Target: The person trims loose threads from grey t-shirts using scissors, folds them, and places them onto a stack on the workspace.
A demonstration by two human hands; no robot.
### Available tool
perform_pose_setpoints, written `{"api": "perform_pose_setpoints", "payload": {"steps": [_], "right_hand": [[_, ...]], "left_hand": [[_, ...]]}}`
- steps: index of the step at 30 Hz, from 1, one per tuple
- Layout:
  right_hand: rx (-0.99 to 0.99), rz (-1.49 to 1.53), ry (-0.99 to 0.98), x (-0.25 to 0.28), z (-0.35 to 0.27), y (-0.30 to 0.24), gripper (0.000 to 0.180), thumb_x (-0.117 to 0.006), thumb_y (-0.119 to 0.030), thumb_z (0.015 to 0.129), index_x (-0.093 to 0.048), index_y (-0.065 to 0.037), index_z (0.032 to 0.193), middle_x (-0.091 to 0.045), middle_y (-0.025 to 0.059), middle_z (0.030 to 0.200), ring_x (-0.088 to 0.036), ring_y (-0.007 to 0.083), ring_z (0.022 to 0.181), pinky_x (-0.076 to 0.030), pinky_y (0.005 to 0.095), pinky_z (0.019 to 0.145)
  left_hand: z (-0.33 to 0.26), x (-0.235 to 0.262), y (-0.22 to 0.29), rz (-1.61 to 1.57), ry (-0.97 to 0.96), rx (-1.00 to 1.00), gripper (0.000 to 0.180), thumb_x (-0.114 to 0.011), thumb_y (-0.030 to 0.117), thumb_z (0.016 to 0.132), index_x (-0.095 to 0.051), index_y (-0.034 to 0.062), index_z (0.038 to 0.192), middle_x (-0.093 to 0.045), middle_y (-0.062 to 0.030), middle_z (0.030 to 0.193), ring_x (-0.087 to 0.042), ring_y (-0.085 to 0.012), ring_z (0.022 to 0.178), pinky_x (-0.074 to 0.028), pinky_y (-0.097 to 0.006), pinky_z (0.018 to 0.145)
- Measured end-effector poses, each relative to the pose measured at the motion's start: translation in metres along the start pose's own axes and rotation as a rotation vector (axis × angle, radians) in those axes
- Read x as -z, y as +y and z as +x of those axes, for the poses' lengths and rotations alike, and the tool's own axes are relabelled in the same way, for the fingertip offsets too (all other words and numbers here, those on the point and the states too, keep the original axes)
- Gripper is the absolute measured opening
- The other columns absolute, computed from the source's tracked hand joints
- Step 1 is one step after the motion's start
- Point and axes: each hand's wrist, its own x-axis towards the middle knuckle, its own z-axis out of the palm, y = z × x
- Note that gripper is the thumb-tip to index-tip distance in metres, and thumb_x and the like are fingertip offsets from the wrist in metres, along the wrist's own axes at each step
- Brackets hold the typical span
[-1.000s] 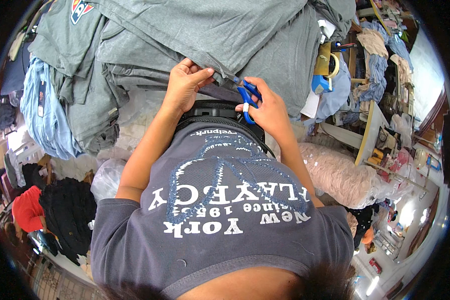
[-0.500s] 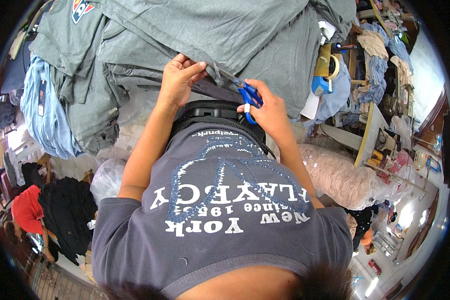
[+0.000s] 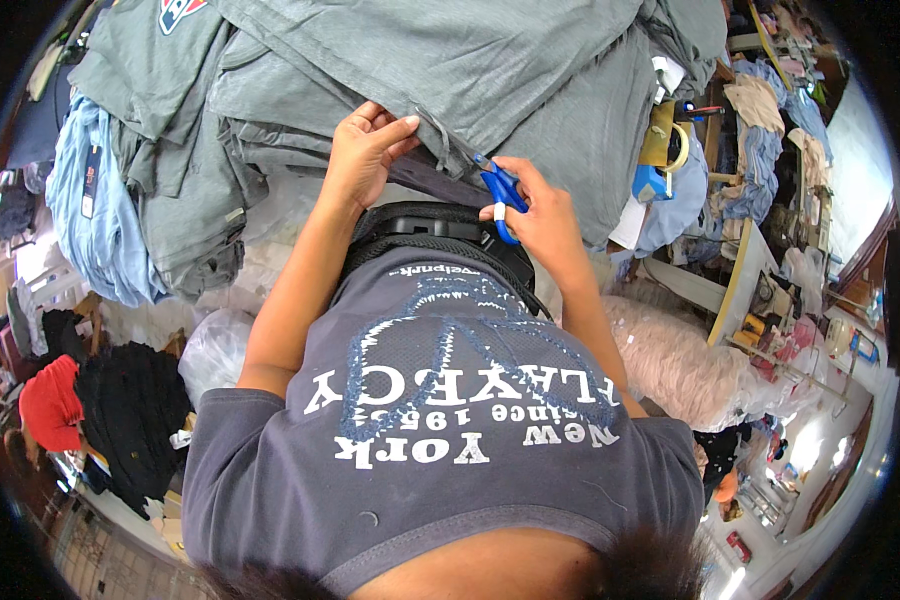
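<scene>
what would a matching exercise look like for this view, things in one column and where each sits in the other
Things
1. small blue-handled scissors
2. grey fabric garment being trimmed
3. light blue cloth pile
4. clear plastic bag of pale pink material

Places
A. lower right, beside the person's right forearm
B. in the right hand
C. far left, hanging over the table edge
D. top centre, its edge pinched by the left hand

Pairs: 1-B, 2-D, 3-C, 4-A
</scene>
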Motion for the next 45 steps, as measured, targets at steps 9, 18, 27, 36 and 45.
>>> {"api": "perform_pose_setpoints", "payload": {"steps": [9, 18, 27, 36, 45], "right_hand": [[0.079, -0.063, 0.057, -0.009, 0.015, -0.014, 0.051, -0.071, -0.021, 0.063, -0.048, -0.011, 0.107, -0.06, 0.0129, 0.088, -0.06, 0.0272, 0.073, -0.045, 0.0342, 0.064], [0.029, -0.063, 0.051, -0.005, 0.008, -0.012, 0.051, -0.072, -0.021, 0.063, -0.048, -0.011, 0.107, -0.06, 0.0145, 0.077, -0.06, 0.0291, 0.073, -0.045, 0.0354, 0.063], [0.092, -0.047, 0.081, -0.011, 0.026, -0.026, 0.05, -0.072, -0.021, 0.063, -0.049, -0.011, 0.106, -0.06, 0.0147, 0.079, -0.059, 0.029, 0.07, -0.045, 0.0353, 0.061], [0.051, -0.063, 0.06, -0.008, 0.021, -0.021, 0.05, -0.071, -0.02, 0.063, -0.049, -0.012, 0.107, -0.06, 0.0155, 0.082, -0.06, 0.0289, 0.072, -0.045, 0.0349, 0.062], [0.099, -0.045, 0.068, -0.012, 0.036, -0.029, 0.049, -0.07, -0.019, 0.064, -0.049, -0.012, 0.107, -0.061, 0.0141, 0.087, -0.061, 0.0258, 0.074, -0.046, 0.0341, 0.063]], "left_hand": [[0.001, 0.002, -0.001, 0.043, -0.01, 0.004, 0.023, -0.061, 0.002, 0.074, -0.053, 0.0024, 0.096, -0.06, -0.0036, 0.086, -0.057, -0.0109, 0.077, -0.047, -0.025, 0.07], [0.007, 0.009, 0.007, -0.016, -0.016, 0.007, 0.027, -0.06, 0.002, 0.076, -0.051, 0.0021, 0.101, -0.059, -0.0032, 0.093, -0.056, -0.0115, 0.084, -0.045, -0.026, 0.075], [0.008, 0.01, 0.01, 0.047, -0.025, 0.001, 0.027, -0.061, 0.002, 0.075, -0.052, 0.0023, 0.1, -0.059, -0.0029, 0.091, -0.056, -0.0108, 0.082, -0.046, -0.025, 0.072], [0.016, 0.016, 0.018, 0.012, -0.022, -0.021, 0.028, -0.06, 0.002, 0.076, -0.051, 0.0022, 0.102, -0.059, -0.0034, 0.095, -0.056, -0.0102, 0.083, -0.046, -0.024, 0.073], [0.014, 0.01, 0.024, 0.048, -0.014, -0.027, 0.028, -0.06, 0.001, 0.075, -0.052, 0.0024, 0.101, -0.059, -0.0035, 0.092, -0.056, -0.0105, 0.08, -0.047, -0.024, 0.07]]}}
